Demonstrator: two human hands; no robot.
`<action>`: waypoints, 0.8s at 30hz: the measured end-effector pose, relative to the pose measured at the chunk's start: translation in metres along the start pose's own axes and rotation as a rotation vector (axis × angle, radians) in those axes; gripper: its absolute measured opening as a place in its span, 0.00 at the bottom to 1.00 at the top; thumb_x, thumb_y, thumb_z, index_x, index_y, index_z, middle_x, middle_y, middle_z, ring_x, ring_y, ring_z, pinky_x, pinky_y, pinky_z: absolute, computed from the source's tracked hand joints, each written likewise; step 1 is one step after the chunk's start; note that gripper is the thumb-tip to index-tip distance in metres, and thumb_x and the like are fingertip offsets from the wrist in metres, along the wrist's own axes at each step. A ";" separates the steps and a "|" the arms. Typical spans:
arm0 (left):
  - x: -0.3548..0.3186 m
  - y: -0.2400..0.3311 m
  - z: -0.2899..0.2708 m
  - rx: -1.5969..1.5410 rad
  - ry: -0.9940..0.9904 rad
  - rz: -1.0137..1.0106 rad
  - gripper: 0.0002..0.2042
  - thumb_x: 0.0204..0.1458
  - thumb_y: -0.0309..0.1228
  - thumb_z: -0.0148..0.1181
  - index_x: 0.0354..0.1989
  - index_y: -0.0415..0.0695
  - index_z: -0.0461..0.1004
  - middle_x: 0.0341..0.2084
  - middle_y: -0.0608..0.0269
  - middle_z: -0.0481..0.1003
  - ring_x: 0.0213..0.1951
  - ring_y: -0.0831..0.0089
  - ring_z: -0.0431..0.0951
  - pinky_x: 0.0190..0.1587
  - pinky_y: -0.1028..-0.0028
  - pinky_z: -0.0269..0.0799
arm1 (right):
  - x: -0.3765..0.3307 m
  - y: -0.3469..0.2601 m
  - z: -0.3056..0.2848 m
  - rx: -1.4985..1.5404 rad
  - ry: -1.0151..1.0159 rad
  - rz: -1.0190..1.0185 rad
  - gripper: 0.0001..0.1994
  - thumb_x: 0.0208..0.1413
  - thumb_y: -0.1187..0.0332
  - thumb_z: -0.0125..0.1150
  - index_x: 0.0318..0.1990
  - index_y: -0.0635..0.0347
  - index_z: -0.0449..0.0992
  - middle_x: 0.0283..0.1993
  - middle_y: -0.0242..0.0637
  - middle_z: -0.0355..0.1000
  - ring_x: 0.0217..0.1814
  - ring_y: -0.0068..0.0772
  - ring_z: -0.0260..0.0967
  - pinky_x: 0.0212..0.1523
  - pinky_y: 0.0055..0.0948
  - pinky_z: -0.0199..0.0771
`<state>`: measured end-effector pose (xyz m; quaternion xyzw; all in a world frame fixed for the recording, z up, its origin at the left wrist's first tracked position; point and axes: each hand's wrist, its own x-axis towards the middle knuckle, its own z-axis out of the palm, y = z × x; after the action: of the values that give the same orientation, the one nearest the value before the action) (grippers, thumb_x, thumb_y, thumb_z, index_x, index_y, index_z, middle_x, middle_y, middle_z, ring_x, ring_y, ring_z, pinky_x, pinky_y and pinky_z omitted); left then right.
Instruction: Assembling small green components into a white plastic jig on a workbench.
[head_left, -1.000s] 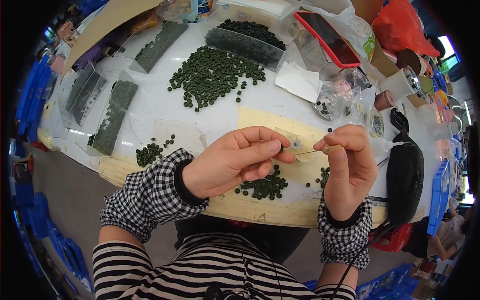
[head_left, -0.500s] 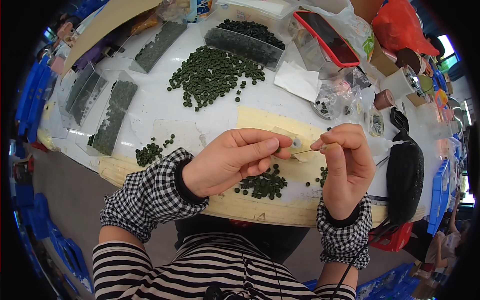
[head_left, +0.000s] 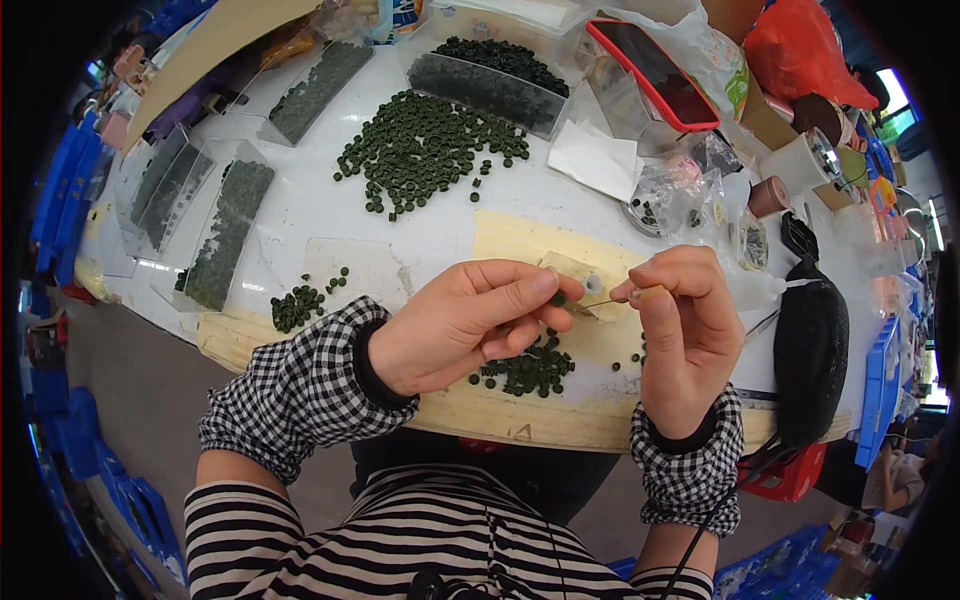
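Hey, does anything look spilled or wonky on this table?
Maybe two things. Small green pieces lie in a loose heap right on the table, with a few scattered beside it, so they look spilled, though that could be on purpose. And the red phone looks tilted instead of lying flat.

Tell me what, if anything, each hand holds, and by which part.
Left hand: small dark green piece, pinched; exact part hidden. Right hand: thin needle-like rod, pinched toward its right end.
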<state>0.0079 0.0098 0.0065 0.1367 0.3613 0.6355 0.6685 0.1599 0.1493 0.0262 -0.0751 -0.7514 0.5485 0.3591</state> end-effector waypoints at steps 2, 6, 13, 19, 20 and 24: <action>0.000 0.001 0.001 0.007 0.004 -0.001 0.15 0.64 0.34 0.47 0.50 0.37 0.72 0.32 0.63 0.76 0.21 0.88 0.63 0.22 0.90 0.57 | 0.000 0.001 0.002 0.004 0.002 -0.003 0.06 0.56 0.77 0.59 0.40 0.68 0.74 0.41 0.38 0.66 0.42 0.25 0.64 0.43 0.22 0.66; -0.001 0.000 0.001 0.018 -0.004 -0.013 0.14 0.64 0.34 0.47 0.51 0.38 0.72 0.33 0.63 0.77 0.21 0.88 0.63 0.22 0.90 0.57 | -0.001 0.003 0.004 -0.035 -0.002 -0.024 0.06 0.55 0.78 0.59 0.40 0.67 0.74 0.40 0.38 0.66 0.42 0.26 0.64 0.43 0.22 0.66; -0.001 -0.001 -0.001 0.005 -0.023 -0.003 0.14 0.64 0.34 0.47 0.50 0.38 0.72 0.33 0.63 0.77 0.21 0.88 0.63 0.22 0.90 0.57 | 0.000 0.003 0.005 -0.101 -0.003 -0.037 0.06 0.53 0.79 0.60 0.39 0.67 0.75 0.39 0.38 0.67 0.41 0.26 0.65 0.42 0.22 0.66; 0.000 -0.001 -0.001 -0.005 -0.023 -0.006 0.14 0.65 0.34 0.46 0.50 0.38 0.72 0.33 0.63 0.77 0.21 0.88 0.64 0.22 0.91 0.58 | 0.002 0.004 0.007 -0.122 0.011 -0.037 0.05 0.53 0.79 0.61 0.38 0.66 0.76 0.37 0.37 0.68 0.39 0.27 0.65 0.41 0.22 0.66; 0.000 -0.001 -0.001 -0.006 -0.024 -0.006 0.14 0.64 0.34 0.46 0.50 0.38 0.72 0.33 0.63 0.77 0.21 0.88 0.64 0.22 0.91 0.58 | 0.002 0.004 0.007 -0.122 0.011 -0.035 0.05 0.53 0.79 0.61 0.38 0.66 0.76 0.37 0.37 0.68 0.39 0.27 0.65 0.41 0.22 0.66; 0.000 -0.001 -0.001 0.005 -0.021 -0.002 0.14 0.64 0.34 0.47 0.50 0.38 0.72 0.33 0.63 0.77 0.21 0.88 0.64 0.22 0.91 0.58 | 0.002 0.004 0.008 -0.133 0.016 -0.039 0.05 0.52 0.78 0.61 0.37 0.66 0.76 0.36 0.37 0.68 0.39 0.27 0.65 0.40 0.22 0.66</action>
<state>0.0077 0.0093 0.0051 0.1446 0.3561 0.6324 0.6726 0.1522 0.1456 0.0224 -0.0885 -0.7846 0.4899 0.3697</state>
